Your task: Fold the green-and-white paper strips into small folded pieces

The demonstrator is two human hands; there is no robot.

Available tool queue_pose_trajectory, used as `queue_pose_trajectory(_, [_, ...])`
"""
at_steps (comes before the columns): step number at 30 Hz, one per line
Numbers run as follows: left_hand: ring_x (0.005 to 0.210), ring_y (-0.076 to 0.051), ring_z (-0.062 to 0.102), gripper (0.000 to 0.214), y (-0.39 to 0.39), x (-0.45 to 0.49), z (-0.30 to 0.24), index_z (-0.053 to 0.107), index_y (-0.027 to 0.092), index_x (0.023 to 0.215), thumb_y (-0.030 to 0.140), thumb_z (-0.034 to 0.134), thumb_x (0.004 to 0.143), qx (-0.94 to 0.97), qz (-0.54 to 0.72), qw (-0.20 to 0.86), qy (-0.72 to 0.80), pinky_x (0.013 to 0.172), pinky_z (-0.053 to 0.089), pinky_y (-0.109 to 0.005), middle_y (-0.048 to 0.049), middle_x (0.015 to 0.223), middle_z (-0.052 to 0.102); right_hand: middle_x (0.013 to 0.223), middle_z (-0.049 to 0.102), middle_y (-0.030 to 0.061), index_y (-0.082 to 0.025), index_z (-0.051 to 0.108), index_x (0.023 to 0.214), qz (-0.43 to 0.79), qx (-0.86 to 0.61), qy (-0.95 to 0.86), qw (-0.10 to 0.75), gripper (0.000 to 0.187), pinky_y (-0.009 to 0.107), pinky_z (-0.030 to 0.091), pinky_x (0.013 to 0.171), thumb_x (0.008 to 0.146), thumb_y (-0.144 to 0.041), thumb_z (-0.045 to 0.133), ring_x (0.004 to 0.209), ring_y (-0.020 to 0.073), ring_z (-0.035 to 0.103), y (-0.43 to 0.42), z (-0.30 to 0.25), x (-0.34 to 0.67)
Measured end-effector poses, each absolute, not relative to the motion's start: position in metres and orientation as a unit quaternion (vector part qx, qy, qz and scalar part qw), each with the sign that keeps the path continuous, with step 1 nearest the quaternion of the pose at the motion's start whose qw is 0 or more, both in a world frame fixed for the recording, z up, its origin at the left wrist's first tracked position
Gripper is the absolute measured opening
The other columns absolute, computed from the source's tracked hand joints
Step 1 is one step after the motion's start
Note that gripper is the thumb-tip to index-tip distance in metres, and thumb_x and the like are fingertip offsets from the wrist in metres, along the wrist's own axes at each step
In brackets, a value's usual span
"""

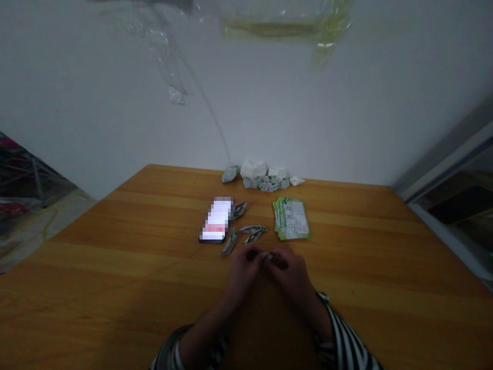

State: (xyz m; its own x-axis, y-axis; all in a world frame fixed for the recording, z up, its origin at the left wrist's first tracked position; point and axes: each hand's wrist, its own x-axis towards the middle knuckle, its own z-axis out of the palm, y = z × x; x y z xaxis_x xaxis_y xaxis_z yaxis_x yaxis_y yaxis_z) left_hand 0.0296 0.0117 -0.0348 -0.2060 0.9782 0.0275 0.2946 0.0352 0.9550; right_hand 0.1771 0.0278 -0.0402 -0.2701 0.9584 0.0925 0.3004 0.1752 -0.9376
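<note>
My left hand [242,272] and my right hand [291,272] meet over the near middle of the table, thumbs and forefingers pinched together. Between their fingertips is a small folded piece of printed paper [267,257], mostly hidden by the fingers. Just beyond my left hand lies a narrow folded paper strip [230,242], with folded strips [254,234] to its right. Another folded piece [239,209] rests against the phone's right side. Past my right hand is a small stack of green printed sheets [293,219], slightly fanned.
A phone [216,220] with a lit, blurred screen lies left of the folded strips. Crumpled white and printed paper [265,177] sits along the table's back edge, against the wall [308,113]. The wooden table [115,246] extends widely to both sides.
</note>
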Motion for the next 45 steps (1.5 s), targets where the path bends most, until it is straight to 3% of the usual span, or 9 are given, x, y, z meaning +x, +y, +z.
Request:
queue_pose_trajectory(8, [0.072,-0.019,0.068,0.012,0.015,0.033,-0.034,0.069,0.016,0.076,0.027,0.066,0.076,0.509,0.486,0.412,0.579,0.068,0.053,-0.027,-0.0031,0.074,0.073,0.081,0.075,0.0059,-0.019,0.071,0.086,0.386,-0.523,-0.647,0.398,0.012,0.032,0.056,0.068,0.078,-0.026,0.066,0.074,0.0232,0.071,0.028,-0.049,0.174])
queue_pose_trajectory(12, [0.072,-0.019,0.066,0.01,0.017,0.028,-0.038,0.069,0.016,0.075,0.023,0.063,0.078,0.537,0.467,0.354,0.607,0.068,0.052,-0.028,-0.0038,0.075,0.072,0.083,0.075,0.0063,-0.019,0.072,0.086,0.382,-0.5,-0.673,0.39,0.018,0.031,0.055,0.068,0.082,-0.034,0.063,0.075,0.0224,0.07,0.03,-0.048,0.178])
queue_pose_trajectory(17, [0.08,-0.019,0.065,0.018,0.013,0.026,-0.038,0.071,0.018,0.087,0.012,0.054,0.083,0.647,0.428,0.272,0.569,0.074,0.052,-0.03,-0.0047,0.085,0.07,0.086,0.075,0.0068,-0.018,0.073,0.09,0.416,-0.487,-0.656,0.399,0.023,0.031,0.054,0.07,0.084,-0.038,0.062,0.078,0.0225,0.069,0.033,-0.048,0.18])
queue_pose_trajectory(21, [0.08,-0.018,0.064,0.023,0.011,0.031,-0.04,0.07,0.019,0.094,0.013,0.049,0.087,0.67,0.422,0.27,0.548,0.074,0.053,-0.029,-0.0051,0.087,0.068,0.077,0.073,0.006,-0.017,0.072,0.08,0.45,-0.488,-0.61,0.432,0.027,0.03,0.053,0.066,0.083,-0.042,0.061,0.072,0.0215,0.067,0.035,-0.055,0.179])
queue_pose_trajectory(25, [0.087,-0.018,0.065,0.02,0.011,0.034,-0.044,0.068,0.018,0.102,0.018,0.056,0.086,0.652,0.442,0.307,0.534,0.076,0.056,-0.03,-0.0075,0.097,0.067,0.072,0.071,0.0048,-0.016,0.071,0.077,0.483,-0.485,-0.572,0.451,0.03,0.029,0.052,0.062,0.081,-0.045,0.063,0.067,0.0202,0.065,0.037,-0.059,0.179])
queue_pose_trajectory(32, [0.091,-0.018,0.064,0.023,0.008,0.034,-0.041,0.065,0.02,0.104,0.013,0.056,0.084,0.67,0.44,0.275,0.53,0.082,0.055,-0.032,-0.0064,0.098,0.065,0.078,0.07,0.0043,-0.018,0.069,0.081,0.468,-0.481,-0.586,0.454,0.025,0.028,0.051,0.068,0.086,-0.04,0.059,0.074,0.0199,0.064,0.035,-0.059,0.176])
queue_pose_trajectory(39, [0.083,-0.019,0.065,0.021,0.007,0.035,-0.039,0.064,0.022,0.099,0.014,0.058,0.081,0.691,0.407,0.212,0.559,0.074,0.056,-0.03,-0.0061,0.093,0.065,0.081,0.071,0.0048,-0.018,0.069,0.086,0.446,-0.461,-0.619,0.453,0.021,0.027,0.05,0.069,0.088,-0.034,0.056,0.075,0.0193,0.065,0.028,-0.05,0.172])
queue_pose_trajectory(45, [0.085,-0.018,0.064,0.023,0.007,0.035,-0.037,0.066,0.024,0.096,0.011,0.053,0.081,0.629,0.469,0.251,0.567,0.075,0.055,-0.03,-0.0043,0.095,0.064,0.089,0.072,0.0066,-0.018,0.071,0.09,0.464,-0.469,-0.549,0.513,0.024,0.03,0.051,0.075,0.088,-0.036,0.056,0.083,0.0212,0.065,0.028,-0.054,0.172])
